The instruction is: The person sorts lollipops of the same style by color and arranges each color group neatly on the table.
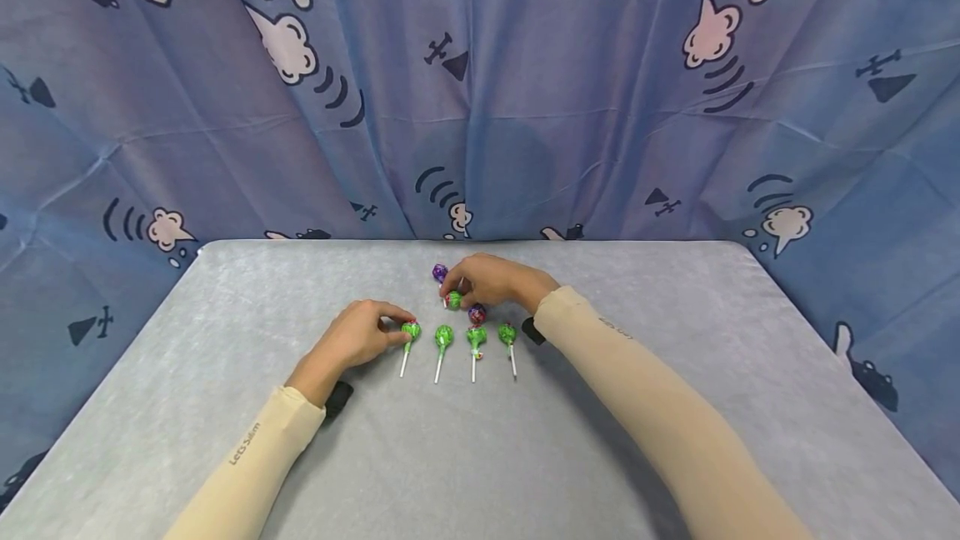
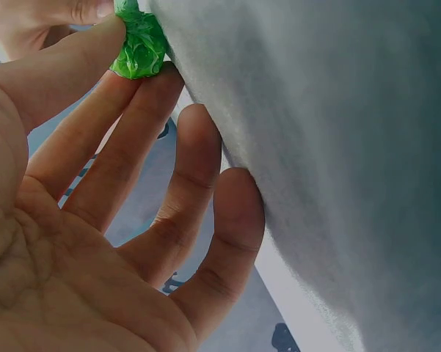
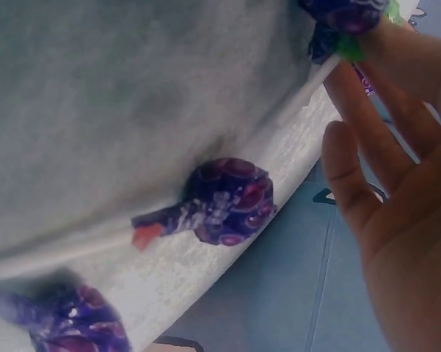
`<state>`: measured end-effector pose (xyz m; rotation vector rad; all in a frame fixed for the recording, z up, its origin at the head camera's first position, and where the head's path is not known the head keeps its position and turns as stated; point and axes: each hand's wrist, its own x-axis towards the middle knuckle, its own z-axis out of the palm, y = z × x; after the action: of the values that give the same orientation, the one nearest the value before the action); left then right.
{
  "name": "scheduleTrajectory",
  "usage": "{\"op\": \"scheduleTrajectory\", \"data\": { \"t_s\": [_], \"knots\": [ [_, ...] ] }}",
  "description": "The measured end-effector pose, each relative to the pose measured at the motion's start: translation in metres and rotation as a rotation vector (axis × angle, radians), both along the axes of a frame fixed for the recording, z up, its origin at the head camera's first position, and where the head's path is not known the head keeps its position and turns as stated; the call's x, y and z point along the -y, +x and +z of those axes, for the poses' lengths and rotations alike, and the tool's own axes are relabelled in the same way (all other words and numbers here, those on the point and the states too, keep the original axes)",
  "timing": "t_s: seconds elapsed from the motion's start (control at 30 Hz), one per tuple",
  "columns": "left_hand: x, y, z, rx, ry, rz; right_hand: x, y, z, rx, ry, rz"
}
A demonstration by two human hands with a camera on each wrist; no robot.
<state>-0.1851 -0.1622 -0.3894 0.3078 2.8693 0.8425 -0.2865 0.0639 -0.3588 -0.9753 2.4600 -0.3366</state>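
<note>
My left hand (image 1: 358, 335) pinches the round head of a green-wrapped lollipop (image 1: 410, 329) between thumb and fingertips; its white stick points toward me. In the left wrist view, the thumb and fingers meet on the green wrapper (image 2: 141, 48), the other fingers spread. Farther back, my right hand (image 1: 491, 277) holds another green lollipop (image 1: 454, 300) between thumb and fingers, its stick partly hidden. Next to that hand are a purple lollipop (image 1: 440, 272) behind and a dark purple one (image 1: 477, 314) in front. The right wrist view shows purple-wrapped lollipops (image 3: 231, 202) near the hand.
To the right of the left hand's lollipop, more green lollipops (image 1: 444, 337) lie in a row, among them a middle one (image 1: 476, 337) and a rightmost one (image 1: 507, 335). All lie on a grey table (image 1: 420, 465). A blue patterned curtain (image 1: 510, 107) hangs behind.
</note>
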Motion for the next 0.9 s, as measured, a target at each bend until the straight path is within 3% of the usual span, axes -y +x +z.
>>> {"op": "scheduleTrajectory", "data": {
  "t_s": [0.33,0.9],
  "knots": [
    [-0.002,0.000,-0.001,-0.005,-0.002,-0.005,-0.010,0.001,0.006,-0.076,-0.039,0.036],
    [0.000,0.002,0.001,0.008,-0.005,0.008,-0.041,0.010,0.013,-0.063,-0.135,0.026]
  ]
}}
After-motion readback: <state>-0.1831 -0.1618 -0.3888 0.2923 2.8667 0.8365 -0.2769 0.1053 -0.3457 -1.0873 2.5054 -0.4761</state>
